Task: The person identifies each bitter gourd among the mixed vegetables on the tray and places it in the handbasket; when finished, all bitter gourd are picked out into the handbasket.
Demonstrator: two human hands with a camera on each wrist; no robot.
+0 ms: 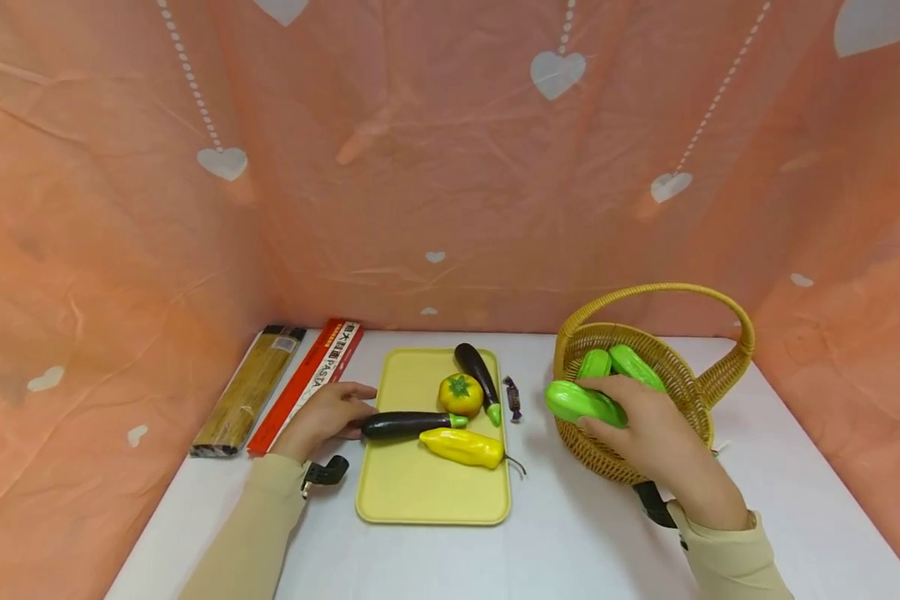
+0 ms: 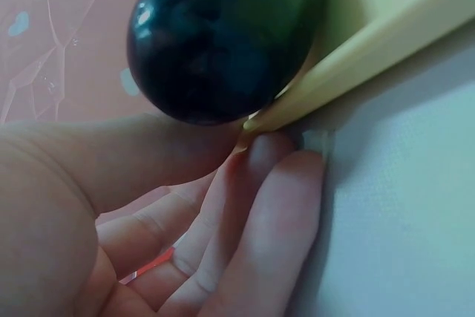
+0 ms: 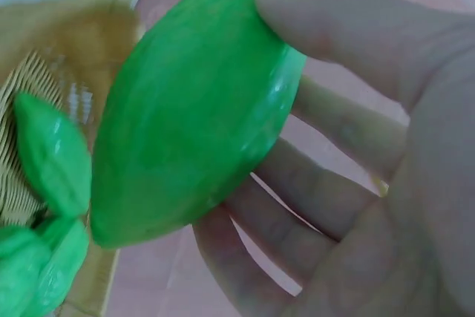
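My right hand (image 1: 645, 425) grips a bright green, oblong, glossy vegetable (image 3: 197, 105) between thumb and fingers, over the near left rim of a wicker basket (image 1: 701, 421). Two more green vegetables (image 1: 637, 367) lie in the basket. At the left edge of the yellow tray (image 1: 435, 500), my left hand (image 1: 330, 417) pinches the rim, thumb above and fingertips below. The butt of a dark eggplant (image 2: 223, 42) sits right over that thumb. Also on the tray are a second eggplant (image 1: 476, 371), a yellow-orange tomato (image 1: 461, 395) and a yellow pepper (image 1: 465, 447).
A small wrapped candy (image 1: 513, 398) lies between tray and basket. To the left are a red and white pasta box (image 1: 307, 379) and a pack of brown noodles (image 1: 251, 387). The basket's tall handle (image 1: 656, 289) arches over it. A pink curtain (image 1: 435, 192) hangs behind the white table.
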